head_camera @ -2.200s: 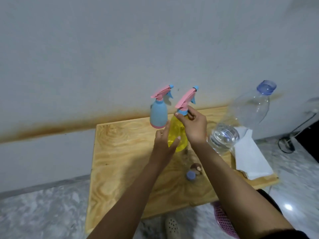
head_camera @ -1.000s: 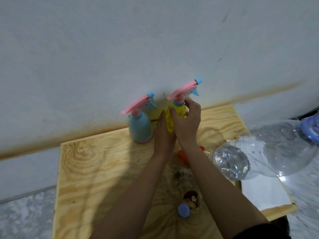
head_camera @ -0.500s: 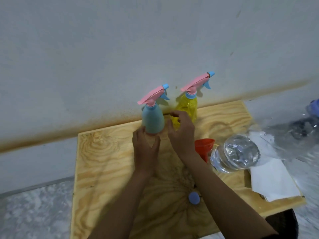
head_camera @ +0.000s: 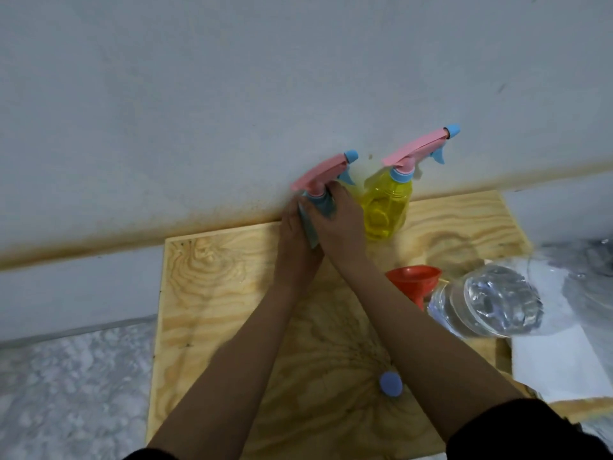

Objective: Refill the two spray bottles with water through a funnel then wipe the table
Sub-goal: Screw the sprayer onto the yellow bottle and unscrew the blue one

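Note:
The blue spray bottle [head_camera: 323,180] with a pink trigger head stands at the back of the wooden table [head_camera: 212,293], near the wall. My left hand [head_camera: 295,240] wraps its body and my right hand [head_camera: 338,220] grips its neck just under the head; most of the bottle is hidden. To its right the yellow spray bottle [head_camera: 386,207] stands upright and untouched. A red funnel [head_camera: 414,280] lies beside a large clear water bottle [head_camera: 487,300] on its side. A white cloth [head_camera: 557,360] lies at the right edge.
A small blue cap [head_camera: 390,384] sits on the table near the front, between my forearms. The wall rises directly behind the bottles. Grey marble floor [head_camera: 66,393] lies left of the table.
Both hands left the yellow bottle standing at the back and closed on the blue bottle; my right hand has moved up to its neck.

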Demonstrator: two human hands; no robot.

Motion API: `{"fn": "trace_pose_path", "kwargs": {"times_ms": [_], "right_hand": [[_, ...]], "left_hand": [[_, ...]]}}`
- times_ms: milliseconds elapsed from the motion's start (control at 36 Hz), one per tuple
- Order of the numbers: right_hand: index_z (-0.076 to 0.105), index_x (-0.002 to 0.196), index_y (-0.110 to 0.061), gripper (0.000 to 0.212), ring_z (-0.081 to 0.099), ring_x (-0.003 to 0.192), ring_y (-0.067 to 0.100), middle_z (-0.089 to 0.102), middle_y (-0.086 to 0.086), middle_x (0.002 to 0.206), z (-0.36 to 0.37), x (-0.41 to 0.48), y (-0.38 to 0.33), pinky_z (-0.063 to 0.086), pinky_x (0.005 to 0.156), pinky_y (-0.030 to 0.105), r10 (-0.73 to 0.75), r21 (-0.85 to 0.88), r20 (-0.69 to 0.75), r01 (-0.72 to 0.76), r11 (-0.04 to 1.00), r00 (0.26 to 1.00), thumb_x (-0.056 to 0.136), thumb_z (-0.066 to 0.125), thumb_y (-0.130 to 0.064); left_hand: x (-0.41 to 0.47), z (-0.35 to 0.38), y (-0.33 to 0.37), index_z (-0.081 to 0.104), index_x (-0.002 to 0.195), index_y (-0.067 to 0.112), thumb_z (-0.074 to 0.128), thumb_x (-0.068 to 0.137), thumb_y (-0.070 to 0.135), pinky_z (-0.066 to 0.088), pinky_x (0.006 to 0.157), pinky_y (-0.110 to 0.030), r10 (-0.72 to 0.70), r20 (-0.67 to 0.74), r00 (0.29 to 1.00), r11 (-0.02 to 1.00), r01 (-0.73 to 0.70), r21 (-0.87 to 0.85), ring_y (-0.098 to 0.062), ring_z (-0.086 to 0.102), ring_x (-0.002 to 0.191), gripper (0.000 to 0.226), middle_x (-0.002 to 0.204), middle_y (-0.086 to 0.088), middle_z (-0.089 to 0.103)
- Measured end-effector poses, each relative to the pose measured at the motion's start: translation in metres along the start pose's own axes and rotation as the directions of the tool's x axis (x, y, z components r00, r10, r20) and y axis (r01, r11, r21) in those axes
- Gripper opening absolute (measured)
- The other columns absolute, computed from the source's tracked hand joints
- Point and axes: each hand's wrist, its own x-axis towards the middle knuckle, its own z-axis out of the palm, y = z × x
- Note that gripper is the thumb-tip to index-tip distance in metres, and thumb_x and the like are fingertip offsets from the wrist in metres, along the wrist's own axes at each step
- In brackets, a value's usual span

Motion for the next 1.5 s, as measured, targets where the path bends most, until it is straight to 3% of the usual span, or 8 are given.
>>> {"fn": "trace_pose_path", "kwargs": {"times_ms": [194,444,667,806,1000,1167,1306,1500], "right_hand": [[0.066,0.099,-0.011,0.025,0.062,0.084,0.017,0.07,0.004,0.092,-0.012,-0.024,-0.003,0.052,0.072,0.038,0.035,0.059,-0.029,-0.033,0.998,0.999,0.081,0.07,-0.027],[0.07,0.1,-0.006,0.027,0.062,0.08,0.013,0.07,0.002,0.088,-0.032,-0.071,-0.023,0.048,0.07,0.018,0.066,0.212,0.015,-0.068,0.975,0.998,0.078,0.074,-0.021],[0.068,0.105,-0.003,0.039,0.063,0.091,0.017,0.07,0.008,0.097,-0.056,-0.099,-0.041,0.05,0.082,0.034,0.026,0.315,0.233,-0.101,0.944,0.972,0.075,0.068,-0.027],[0.06,0.118,-0.001,0.036,0.057,0.108,0.008,0.063,0.01,0.12,-0.069,-0.113,-0.046,0.045,0.091,0.02,-0.025,0.366,0.409,-0.14,0.92,0.912,0.088,0.055,-0.019],[0.05,0.091,-0.015,0.044,0.064,0.09,0.004,0.06,-0.005,0.094,-0.052,-0.138,-0.065,0.051,0.077,0.018,0.195,0.456,-0.069,-0.143,0.878,0.978,0.065,0.085,-0.017],[0.06,0.088,-0.017,0.004,0.055,0.073,0.002,0.059,-0.011,0.077,-0.059,-0.146,-0.072,0.043,0.069,0.019,0.079,0.514,0.082,-0.11,0.851,0.993,0.088,0.063,-0.015],[0.048,0.123,-0.02,0.043,0.052,0.119,0.008,0.055,-0.003,0.126,-0.056,-0.149,-0.072,0.045,0.097,0.024,0.131,0.578,0.131,-0.183,0.795,0.983,0.083,0.057,-0.033],[0.059,0.104,-0.013,0.032,0.058,0.097,0.009,0.062,-0.002,0.1,-0.05,-0.151,-0.08,0.047,0.085,0.022,0.09,0.52,0.049,-0.102,0.848,0.995,0.075,0.068,-0.024]], "left_hand": [[-0.028,-0.009,-0.008,0.042,0.132,0.003,0.068,0.068,0.044,0.047,0.092,-0.05,-0.099,-0.018,0.995,0.992,0.097,-0.084,-0.029,0.052,0.114,0.08,0.125,-0.013,0.052],[-0.075,-0.043,0.0,0.037,0.139,0.013,0.087,0.062,0.025,0.034,0.079,0.004,-0.002,0.063,0.998,0.993,0.01,-0.122,-0.002,0.047,0.108,0.092,0.124,0.01,0.045],[-0.112,-0.071,0.017,0.033,0.132,0.039,0.074,0.057,0.058,0.054,0.085,-0.031,-0.012,0.149,0.989,0.986,0.036,-0.16,-0.003,0.054,0.104,0.088,0.121,0.013,0.052],[-0.128,-0.082,0.019,0.036,0.136,0.032,0.072,0.055,0.062,0.054,0.084,-0.027,-0.014,0.187,0.982,0.986,0.045,-0.163,-0.005,0.054,0.105,0.094,0.121,0.014,0.052],[-0.143,-0.088,0.04,0.039,0.138,0.029,0.074,0.058,0.056,0.056,0.077,-0.027,0.04,0.154,0.987,0.985,-0.013,-0.174,0.002,0.056,0.096,0.091,0.115,0.02,0.055],[-0.147,-0.095,0.043,0.042,0.135,0.026,0.076,0.058,0.052,0.054,0.078,-0.025,0.053,0.114,0.992,0.983,-0.031,-0.184,0.004,0.055,0.097,0.088,0.115,0.024,0.053],[-0.15,-0.099,0.039,0.047,0.13,0.017,0.077,0.056,0.053,0.056,0.071,-0.033,0.031,0.099,0.995,0.982,-0.012,-0.19,-0.011,0.062,0.091,0.087,0.105,0.011,0.06],[-0.151,-0.102,0.041,0.045,0.132,0.016,0.076,0.06,0.053,0.055,0.073,-0.034,0.052,0.051,0.997,0.979,-0.041,-0.201,-0.009,0.062,0.093,0.087,0.11,0.009,0.06]]}}
